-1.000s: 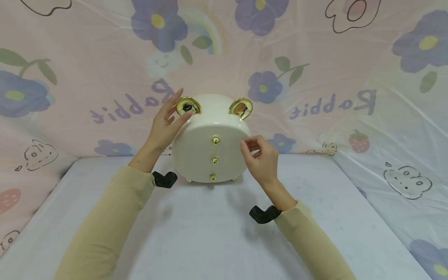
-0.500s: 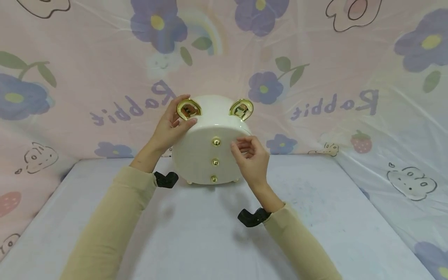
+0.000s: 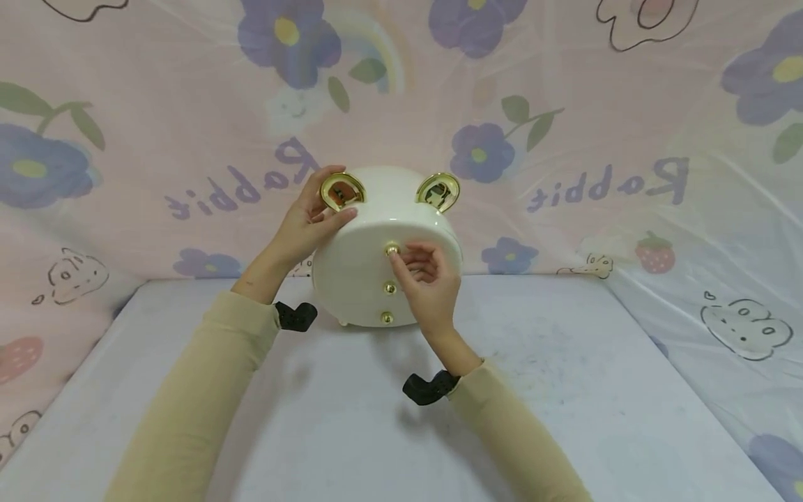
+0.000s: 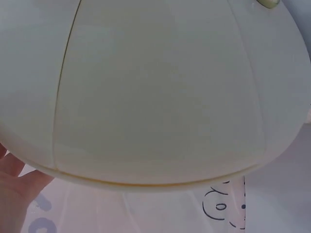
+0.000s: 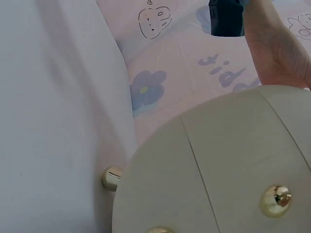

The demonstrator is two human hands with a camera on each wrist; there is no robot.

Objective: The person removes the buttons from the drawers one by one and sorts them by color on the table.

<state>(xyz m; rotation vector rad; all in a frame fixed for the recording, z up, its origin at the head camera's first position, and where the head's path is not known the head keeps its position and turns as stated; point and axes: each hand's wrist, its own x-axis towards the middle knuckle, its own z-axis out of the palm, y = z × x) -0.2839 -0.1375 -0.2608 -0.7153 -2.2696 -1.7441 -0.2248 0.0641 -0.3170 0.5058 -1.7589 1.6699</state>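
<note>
Head: I see the white case (image 3: 350, 275) on the table (image 3: 627, 418), left hand (image 3: 306, 224) holding it by a gold ear (image 3: 342, 191), right hand (image 3: 433, 287) pinching the top knob (image 3: 392, 249). Left wrist: fingers (image 4: 33, 183) at its edge. Right wrist: front flush; I judge grip made, nothing opened yet.

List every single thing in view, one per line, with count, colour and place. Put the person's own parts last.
Case: one, white, standing on the table
Ears: two, gold, on top of the case
Knobs: three, gold, in a vertical row on the case's near face
Feet: at least one, pale gold, under the case; full count hidden
Table: one, white, below everything
Backdrop: pink, flower-and-rabbit print, behind and beside the table; number of pieces unclear
Wrist pieces: two, black, one per wrist
Sleeves: two, beige, on the forearms
Left hand: one, bare, around the left ear
Right hand: one, bare, thumb at the top knob
</note>
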